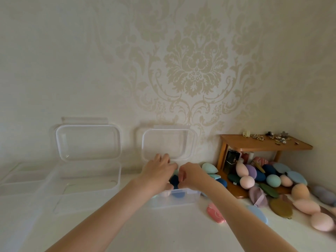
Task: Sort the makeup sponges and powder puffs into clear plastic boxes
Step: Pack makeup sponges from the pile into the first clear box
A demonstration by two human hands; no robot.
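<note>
Right hand (190,176): fingers curled, pinching a dark blue sponge (174,180). Left hand (159,169): fingers straight, loose, reaching into the same clear box (181,199). Under the fingers, only a few pieces inside. Left of the hands, another clear box (87,180), nothing seen inside. Far right of the fingers, a big pile of sponges and puffs (272,180) unsorted. Most sorting probably not done yet.

Cream damask-patterned wallpaper (196,66); white desk (163,230); orange-brown wooden shelf (263,144); at three o'clock, pastel pink egg-shaped sponge (246,182), olive oval puff (281,209).
</note>
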